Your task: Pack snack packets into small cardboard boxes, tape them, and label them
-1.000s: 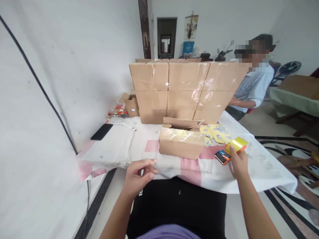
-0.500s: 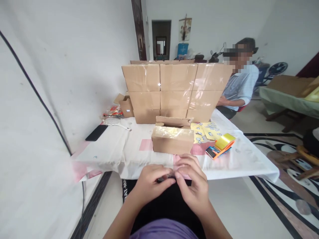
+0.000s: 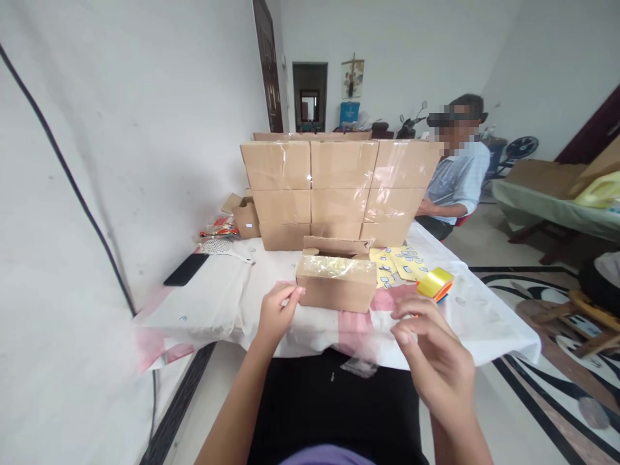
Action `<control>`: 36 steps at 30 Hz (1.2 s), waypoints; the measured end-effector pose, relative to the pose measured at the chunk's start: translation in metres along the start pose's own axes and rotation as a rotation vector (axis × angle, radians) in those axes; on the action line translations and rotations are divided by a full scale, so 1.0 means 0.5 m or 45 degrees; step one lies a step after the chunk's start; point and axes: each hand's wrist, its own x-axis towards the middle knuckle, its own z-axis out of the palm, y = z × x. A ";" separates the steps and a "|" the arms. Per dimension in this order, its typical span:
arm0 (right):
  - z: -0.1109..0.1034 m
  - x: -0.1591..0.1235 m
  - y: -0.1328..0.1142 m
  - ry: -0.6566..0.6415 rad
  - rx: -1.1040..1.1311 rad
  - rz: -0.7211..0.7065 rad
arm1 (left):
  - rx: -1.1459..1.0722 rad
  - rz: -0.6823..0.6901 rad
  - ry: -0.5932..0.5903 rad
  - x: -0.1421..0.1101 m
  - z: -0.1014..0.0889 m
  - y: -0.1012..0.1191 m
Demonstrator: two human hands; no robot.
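Small carton (image 3: 336, 292) centre, near tablecloth (image 3: 217, 307) front edge; left hand (image 3: 277, 313) beside it, fingertips together; right hand (image 3: 438, 361) lower right, fingers apart; cloth runs leftward to smartphone (image 3: 186, 269); stacked cartons (image 3: 339, 166) block upper centre.

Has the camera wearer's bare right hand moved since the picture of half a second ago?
Yes, rightward: the bare right hand was in front of the small brown cardboard box; now it is right of it.

A pale wall (image 3: 402, 51) surrounds that dark doorway (image 3: 310, 77); I see a brown door (image 3: 268, 64) left of it, a hanging scroll (image 3: 352, 77) just right, a black fan (image 3: 522, 147) and swirl-patterned floor (image 3: 527, 303) much farther right.
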 end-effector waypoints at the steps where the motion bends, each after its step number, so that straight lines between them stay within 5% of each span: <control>1: -0.001 0.024 0.009 -0.039 -0.013 0.017 | 0.032 0.055 0.004 0.025 0.006 0.011; 8: 0.007 0.154 0.057 -0.263 -0.182 0.045 | 0.209 0.287 -0.073 0.181 0.087 0.027; 14: -0.004 0.231 0.087 -0.743 -0.231 0.012 | 0.507 0.306 -0.273 0.181 0.101 0.000; 16: 0.000 0.250 0.109 -0.889 -0.052 0.071 | 0.584 0.281 -0.278 0.173 0.098 -0.001; 18: 0.015 0.260 0.139 -1.015 0.417 0.077 | 0.630 0.260 -0.242 0.168 0.097 0.000; 20: 0.040 0.263 0.173 -0.983 1.010 0.078 | 0.666 0.246 -0.184 0.165 0.097 0.002; 22: 0.074 0.262 0.207 -0.782 1.288 0.216 | 0.707 0.235 -0.127 0.161 0.098 0.005; 24: 0.108 0.264 0.236 -0.597 1.126 0.485 | 0.736 0.212 -0.101 0.155 0.097 0.008; 27: 0.146 0.270 0.270 -0.540 0.649 0.724 | 0.726 0.182 -0.149 0.148 0.093 0.013; 36: 0.179 0.256 0.327 -0.555 0.094 0.614 | 0.657 0.157 -0.255 0.134 0.082 0.009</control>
